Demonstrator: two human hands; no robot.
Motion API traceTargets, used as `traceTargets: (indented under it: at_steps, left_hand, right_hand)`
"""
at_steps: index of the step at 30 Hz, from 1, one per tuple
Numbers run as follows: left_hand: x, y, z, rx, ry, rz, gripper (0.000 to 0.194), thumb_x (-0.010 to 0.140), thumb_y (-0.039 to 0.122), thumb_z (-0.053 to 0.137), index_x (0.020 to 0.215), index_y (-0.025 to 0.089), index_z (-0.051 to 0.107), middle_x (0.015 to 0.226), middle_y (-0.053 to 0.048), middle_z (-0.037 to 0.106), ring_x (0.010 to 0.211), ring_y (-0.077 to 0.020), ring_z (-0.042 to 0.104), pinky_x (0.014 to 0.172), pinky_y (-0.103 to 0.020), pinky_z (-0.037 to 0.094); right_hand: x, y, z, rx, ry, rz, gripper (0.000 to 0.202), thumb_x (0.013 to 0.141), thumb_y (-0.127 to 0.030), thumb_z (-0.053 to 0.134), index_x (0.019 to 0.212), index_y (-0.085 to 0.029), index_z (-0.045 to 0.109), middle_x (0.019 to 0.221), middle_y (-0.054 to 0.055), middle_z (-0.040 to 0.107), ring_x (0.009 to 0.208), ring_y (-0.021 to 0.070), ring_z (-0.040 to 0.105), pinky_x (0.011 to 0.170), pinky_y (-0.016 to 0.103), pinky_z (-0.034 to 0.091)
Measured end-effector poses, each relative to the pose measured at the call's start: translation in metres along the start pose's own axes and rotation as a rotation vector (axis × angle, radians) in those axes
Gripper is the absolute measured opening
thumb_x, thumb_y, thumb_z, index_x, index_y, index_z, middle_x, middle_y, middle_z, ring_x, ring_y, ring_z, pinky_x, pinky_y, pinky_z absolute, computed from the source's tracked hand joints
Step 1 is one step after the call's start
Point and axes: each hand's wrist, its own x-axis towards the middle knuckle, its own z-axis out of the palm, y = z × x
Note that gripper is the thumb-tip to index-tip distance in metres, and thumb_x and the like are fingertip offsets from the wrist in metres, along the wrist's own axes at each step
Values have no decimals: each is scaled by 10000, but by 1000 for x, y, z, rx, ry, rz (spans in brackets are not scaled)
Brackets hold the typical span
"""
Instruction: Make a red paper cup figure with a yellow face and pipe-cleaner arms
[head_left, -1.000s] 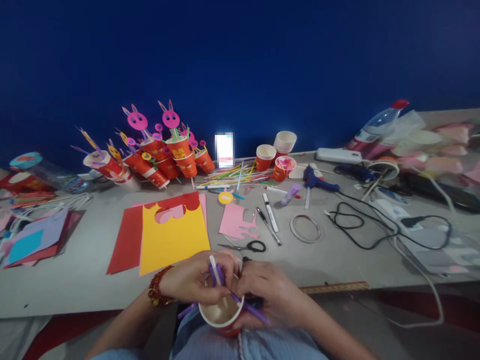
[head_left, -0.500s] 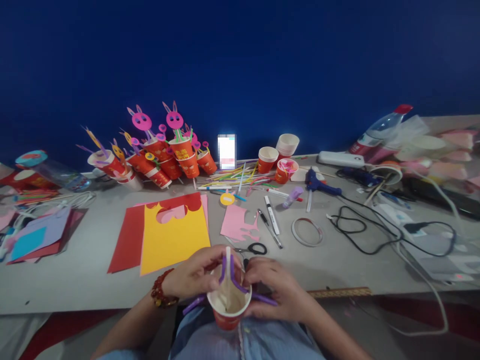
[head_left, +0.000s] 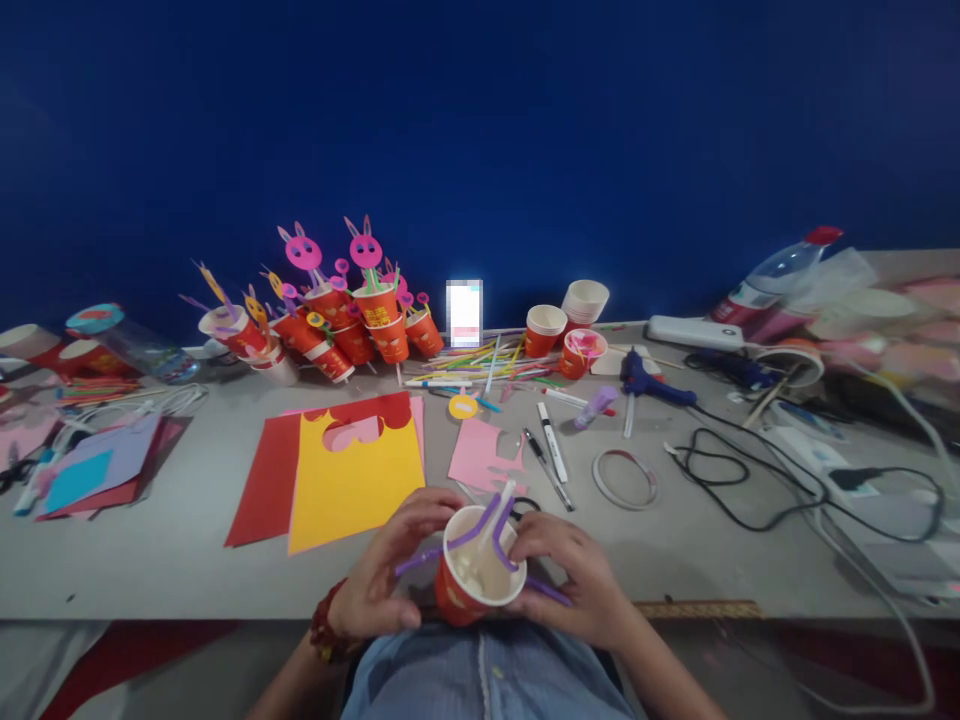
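A red paper cup (head_left: 456,597), white inside, is tilted in front of my body at the table's front edge. Purple bendy straws (head_left: 504,540) curve out of it around a white straw (head_left: 501,510), and purple ends poke through both sides. My right hand (head_left: 566,580) grips the cup's right side, fingers over the rim and thumb outside below the straw end. Curved around the left side, my left hand (head_left: 382,565) has thumb and fingers apart; its fingertips are close to the rim, but contact is unclear. Scissors (head_left: 525,508) lie partly hidden behind the cup.
Yellow paper (head_left: 360,490) and red paper (head_left: 262,490) lie left of the middle, a pink scrap (head_left: 480,450) beyond the cup. Decorated cups (head_left: 386,335) stand at the back. On the right are a tape roll (head_left: 600,480), a blue glue gun (head_left: 652,385) and a black cable (head_left: 739,520).
The cup has moved slightly up and right, tilting so more of its inside shows. My left fingers have spread away from the straws and rim. My right hand stays on the cup.
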Motion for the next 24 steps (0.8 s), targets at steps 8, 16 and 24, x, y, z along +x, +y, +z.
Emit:
traceTargets:
  at_steps: [8,16,24]
  left_hand:
    - [1,-16,25,-34,135,-64,699,742,455,799,1370,300,537,1424,-116,515,1360,-360,436,1109,-518,374]
    - [-9,-25,24,-211,246,-195,772,771,495,756,1446,272,457,1476,-111,489,1325,-328,488,1100,-426,410]
    - [-6,-22,24,-204,232,-215,733,776,476,767,1422,255,499,1458,-116,543,1319,-334,523,1087,-416,444]
  right_hand:
    - [-4,0,5,-5,57,71,319,903,-514,660,1006,-215,627,814,51,684,745,199,666,660,274,530]
    - [-2,2,3,179,6,42,284,913,-341,704,1165,-221,652,801,30,686,724,161,653,686,262,531]
    - [5,4,1,198,22,32,134,929,-289,675,1025,-205,715,789,46,728,719,167,665,719,284,534]
